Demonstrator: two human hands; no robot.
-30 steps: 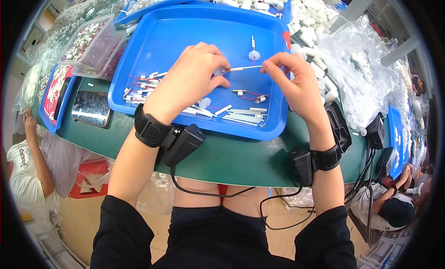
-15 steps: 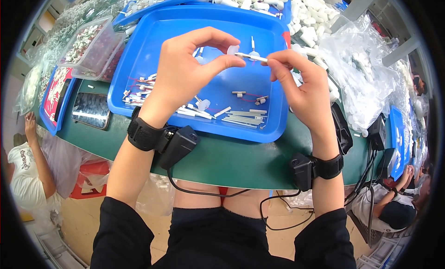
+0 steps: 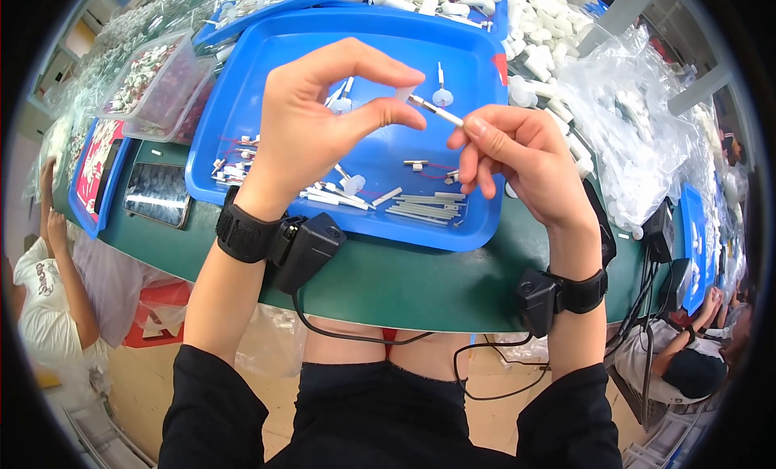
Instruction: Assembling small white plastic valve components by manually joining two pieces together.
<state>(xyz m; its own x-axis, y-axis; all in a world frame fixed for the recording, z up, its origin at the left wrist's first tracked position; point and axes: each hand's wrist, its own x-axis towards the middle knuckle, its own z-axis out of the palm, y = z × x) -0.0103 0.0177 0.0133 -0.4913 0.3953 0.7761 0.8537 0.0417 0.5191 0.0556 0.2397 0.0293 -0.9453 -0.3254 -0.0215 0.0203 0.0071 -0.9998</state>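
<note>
Above the blue tray [image 3: 323,34], my left hand [image 3: 319,117] pinches a small translucent white disc [image 3: 406,92] between thumb and fingertips. My right hand [image 3: 517,149] is closed on a thin white stick [image 3: 440,112] whose metal-coloured end meets the disc; whether the two are joined I cannot tell. Beneath the hands, an assembled disc with an upright stick [image 3: 442,95] stands in the tray, and another disc piece [image 3: 352,183] lies lower down. Several thin white rods [image 3: 424,206] lie at the tray's near edge, next to small parts with red wires [image 3: 416,166].
To the left are a phone [image 3: 158,193], clear plastic boxes [image 3: 149,89] of small parts and a smaller blue tray [image 3: 90,214]. White plastic pieces [image 3: 537,61] and a clear bag [image 3: 647,121] lie to the right. Co-workers sit at both sides.
My right hand has turned and shifted slightly down and right, its fingers less curled. The stick now slants more steeply down to the right. My left hand has barely moved.
</note>
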